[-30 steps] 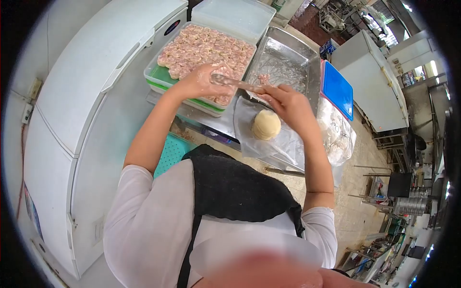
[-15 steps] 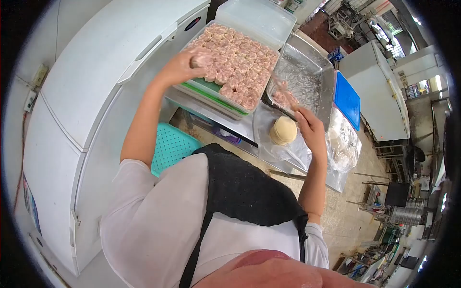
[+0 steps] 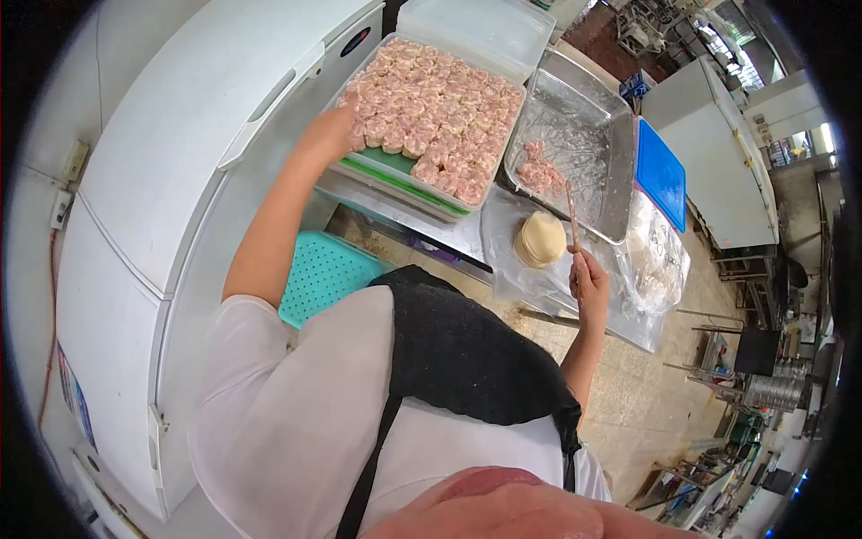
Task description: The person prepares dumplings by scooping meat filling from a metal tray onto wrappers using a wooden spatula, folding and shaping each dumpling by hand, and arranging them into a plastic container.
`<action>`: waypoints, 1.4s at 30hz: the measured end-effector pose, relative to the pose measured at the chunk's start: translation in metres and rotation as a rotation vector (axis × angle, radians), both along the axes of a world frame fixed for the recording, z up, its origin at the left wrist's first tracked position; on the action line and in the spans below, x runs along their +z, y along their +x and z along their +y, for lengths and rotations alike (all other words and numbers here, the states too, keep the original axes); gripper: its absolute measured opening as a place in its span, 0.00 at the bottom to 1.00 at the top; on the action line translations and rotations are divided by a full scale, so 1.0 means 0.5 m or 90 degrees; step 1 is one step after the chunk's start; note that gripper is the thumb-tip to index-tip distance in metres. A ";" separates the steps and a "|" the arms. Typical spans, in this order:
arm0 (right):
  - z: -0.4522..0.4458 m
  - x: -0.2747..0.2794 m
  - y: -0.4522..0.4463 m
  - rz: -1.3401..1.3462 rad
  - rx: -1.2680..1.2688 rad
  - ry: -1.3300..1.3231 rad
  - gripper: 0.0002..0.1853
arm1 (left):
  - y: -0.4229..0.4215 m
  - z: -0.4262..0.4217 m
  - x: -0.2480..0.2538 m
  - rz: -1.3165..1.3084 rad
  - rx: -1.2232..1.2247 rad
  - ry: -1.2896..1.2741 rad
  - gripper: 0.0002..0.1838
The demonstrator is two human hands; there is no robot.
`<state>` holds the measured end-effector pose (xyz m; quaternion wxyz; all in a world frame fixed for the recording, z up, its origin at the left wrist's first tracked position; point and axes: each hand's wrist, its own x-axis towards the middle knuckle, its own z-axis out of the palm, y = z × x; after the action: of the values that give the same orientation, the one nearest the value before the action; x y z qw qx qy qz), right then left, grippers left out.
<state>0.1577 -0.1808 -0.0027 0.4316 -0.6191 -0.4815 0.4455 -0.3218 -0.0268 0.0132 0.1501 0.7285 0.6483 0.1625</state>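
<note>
My left hand [image 3: 332, 133] is at the left edge of a plastic box [image 3: 431, 199] packed with rows of meat-filled dumplings [image 3: 440, 103]. Its fingers are mostly hidden or blended with the dumplings. My right hand [image 3: 588, 278] is closed around a thin stick-like spatula [image 3: 573, 216], which points up toward the metal tray [image 3: 616, 171]. A small heap of minced meat [image 3: 540, 171] lies in that tray. Just left of my right hand, a stack of round pale wrappers [image 3: 540, 240] sits on clear plastic [image 3: 500, 235].
A clear lid [image 3: 476, 27] stands behind the box. To the right are a blue lid [image 3: 661, 175] and a plastic-wrapped bundle [image 3: 654, 251]. A white freezer [image 3: 215, 144] is at the left, with a turquoise perforated basket [image 3: 328, 274] below the table.
My left hand has moved left, away from the spatula, to the box's left edge. My right hand has moved down and right, past the wrappers, with the spatula now upright in view.
</note>
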 end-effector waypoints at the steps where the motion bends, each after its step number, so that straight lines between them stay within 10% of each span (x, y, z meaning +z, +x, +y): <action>1: 0.001 0.001 0.002 0.007 -0.005 -0.001 0.15 | 0.001 0.008 -0.007 -0.011 -0.002 0.017 0.46; 14: 0.082 0.018 0.069 -0.024 0.078 0.008 0.15 | 0.005 -0.004 -0.008 0.040 0.114 0.095 0.41; 24: 0.303 0.077 0.232 -0.760 0.364 0.036 0.22 | 0.195 -0.047 0.078 0.114 0.144 0.066 0.27; 32: 0.349 -0.033 0.202 -0.773 0.462 0.229 0.12 | 0.645 -0.133 -0.043 -0.212 -0.319 0.036 0.16; 42: 0.382 -0.022 0.214 -0.783 0.569 0.300 0.18 | 0.668 -0.109 -0.091 -0.288 -0.225 -0.127 0.13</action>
<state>0.2646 0.0102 -0.0137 -0.0117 -0.3945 -0.9179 0.0417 0.0120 -0.0814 -0.0326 0.3874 0.7571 0.4742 0.2279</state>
